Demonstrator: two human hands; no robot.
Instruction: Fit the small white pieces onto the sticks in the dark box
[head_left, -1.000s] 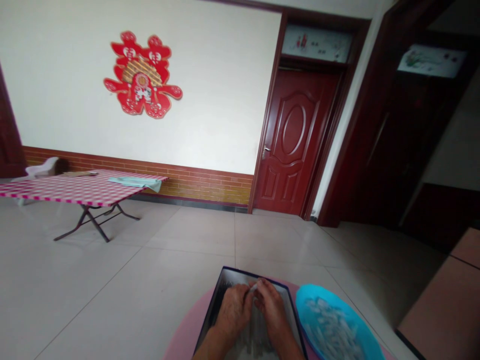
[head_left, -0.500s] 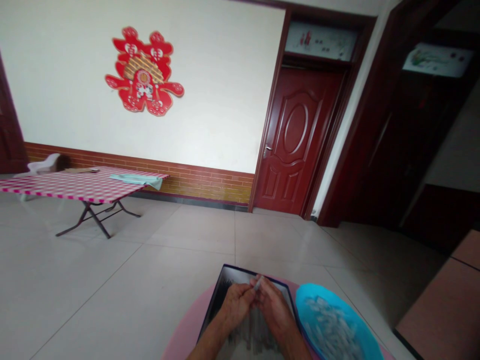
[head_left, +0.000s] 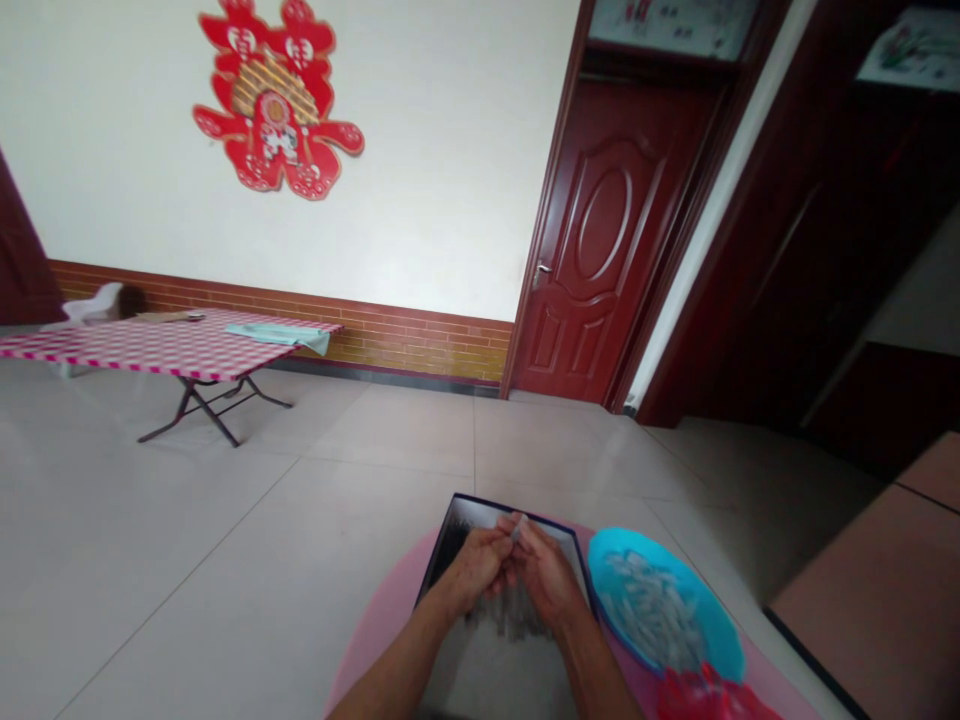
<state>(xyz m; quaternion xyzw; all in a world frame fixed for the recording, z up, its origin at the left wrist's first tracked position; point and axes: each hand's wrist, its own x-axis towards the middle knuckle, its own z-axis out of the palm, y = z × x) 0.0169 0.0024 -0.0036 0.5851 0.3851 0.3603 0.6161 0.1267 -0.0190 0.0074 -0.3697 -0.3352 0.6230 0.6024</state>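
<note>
My left hand (head_left: 478, 568) and my right hand (head_left: 547, 575) meet over a shallow dark-rimmed box (head_left: 491, 504). Between their fingertips is a small, pale, translucent tube-like piece (head_left: 519, 527), too blurred to name more exactly. Both hands have their fingers closed around it. Below them, several similar pale pieces (head_left: 514, 617) lie in the box. Thin dark pieces (head_left: 451, 545) fill its left side, partly hidden by my left hand. A bright blue basin (head_left: 721, 618) to the right of my right hand holds many whitish pieces (head_left: 654, 605).
Box and basin stand on a round pink table (head_left: 379, 640). Red plastic (head_left: 709, 697) shows at the basin's near edge. A folding table (head_left: 150, 345) with a checked top and a pale green cloth (head_left: 281, 335) stands at the left. A brownish-pink cabinet (head_left: 885, 590) is at the right.
The view has tilted down, so the room's far parts sit higher and red plastic has come into sight by the basin. My hands stay together on the small piece.
</note>
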